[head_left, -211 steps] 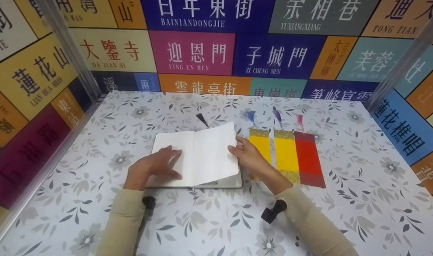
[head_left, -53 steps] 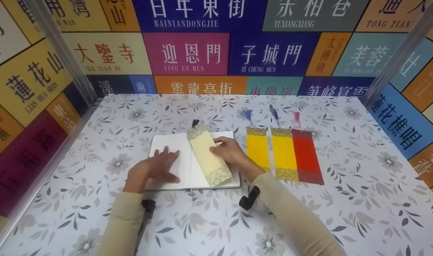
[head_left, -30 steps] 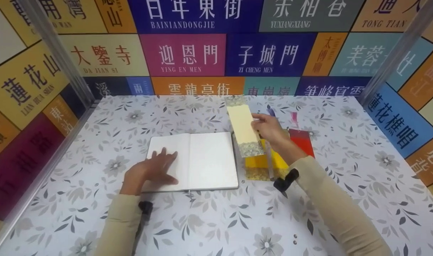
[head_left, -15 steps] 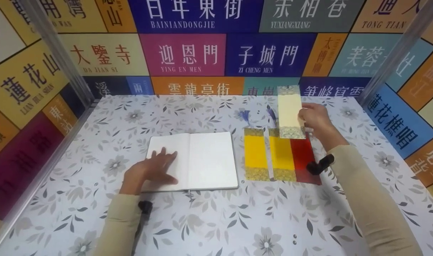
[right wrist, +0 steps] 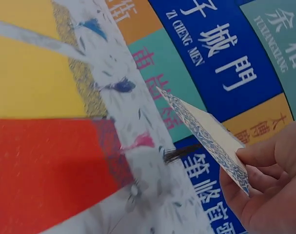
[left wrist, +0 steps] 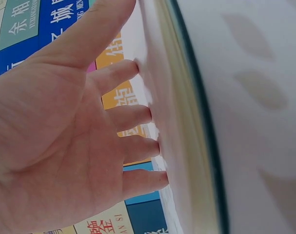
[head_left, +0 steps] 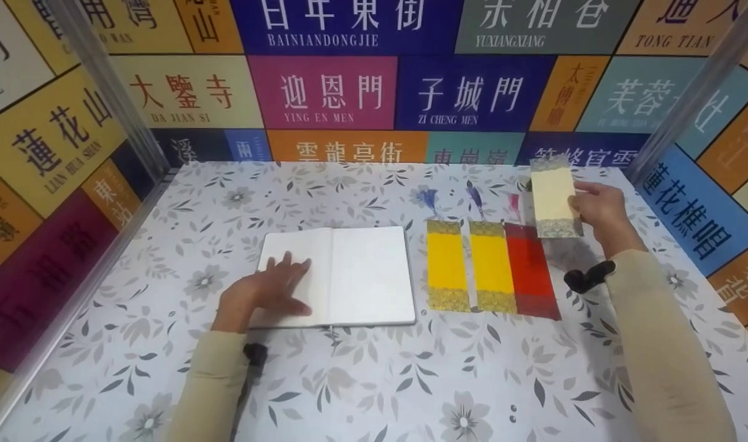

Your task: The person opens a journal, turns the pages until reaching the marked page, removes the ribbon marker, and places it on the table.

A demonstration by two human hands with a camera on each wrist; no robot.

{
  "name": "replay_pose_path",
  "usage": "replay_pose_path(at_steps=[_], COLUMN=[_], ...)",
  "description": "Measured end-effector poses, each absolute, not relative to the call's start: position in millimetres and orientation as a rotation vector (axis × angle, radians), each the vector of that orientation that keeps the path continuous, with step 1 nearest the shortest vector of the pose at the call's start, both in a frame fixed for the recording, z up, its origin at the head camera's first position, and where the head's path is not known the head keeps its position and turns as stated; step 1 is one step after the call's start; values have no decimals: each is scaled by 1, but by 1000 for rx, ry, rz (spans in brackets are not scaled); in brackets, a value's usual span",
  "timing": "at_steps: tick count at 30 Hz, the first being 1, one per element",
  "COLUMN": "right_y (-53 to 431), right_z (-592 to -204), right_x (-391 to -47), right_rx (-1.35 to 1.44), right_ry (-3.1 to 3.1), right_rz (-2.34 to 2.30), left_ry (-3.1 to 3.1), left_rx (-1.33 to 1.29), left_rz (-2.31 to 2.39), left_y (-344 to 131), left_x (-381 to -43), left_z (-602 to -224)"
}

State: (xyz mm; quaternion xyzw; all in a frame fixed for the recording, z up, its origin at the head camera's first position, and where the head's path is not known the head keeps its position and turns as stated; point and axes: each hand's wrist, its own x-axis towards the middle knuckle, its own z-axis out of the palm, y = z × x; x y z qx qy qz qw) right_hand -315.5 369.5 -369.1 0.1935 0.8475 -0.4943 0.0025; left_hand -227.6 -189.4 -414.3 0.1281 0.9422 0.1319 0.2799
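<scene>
In the head view my right hand (head_left: 602,209) pinches a cream bookmark (head_left: 555,196) with patterned ends by its right edge, held up off the table. Its dark tassel (right wrist: 182,153) hangs out in the right wrist view. Left of it on the table lie two yellow bookmarks (head_left: 447,264) and a red bookmark (head_left: 533,270) in a row, their tassels pointing away. My left hand (head_left: 269,291) rests spread on the left page of an open notebook (head_left: 374,276) with blank pages. In the left wrist view the left fingertips (left wrist: 147,113) touch the page.
A white table (head_left: 374,387) with a grey leaf and flower print bears everything. Behind it stands a wall of coloured signs (head_left: 324,92), with clear upright posts (head_left: 119,86) at the corners. A black strap piece (head_left: 588,277) sits at my right wrist.
My right hand has lifted the cream bookmark off the notebook and carried it rightward past the yellow and red ones. Earlier it turned a page. My left hand stays on the notebook.
</scene>
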Motion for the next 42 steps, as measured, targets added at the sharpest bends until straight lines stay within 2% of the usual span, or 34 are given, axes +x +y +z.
replay_pose_path(at_steps=[12,22,33,42], right_y=[397,412,397,385], right_z=[-422,-440,-434,-427], right_x=[-259,-224,-219,-219], right_rx=[611,538,555,562], right_ry=[2647,2673,2829,2867], right_rz=[-1435,-1317,-852,-688], left_ry=[2530,2527,2519,2528], left_rx=[314,300,325,347], left_rz=[343,402,358,347], left_y=[-192,-191,-189,-189], left_x=[-227,-227,-230,-229], left_z=[-417,-420,-418,-414])
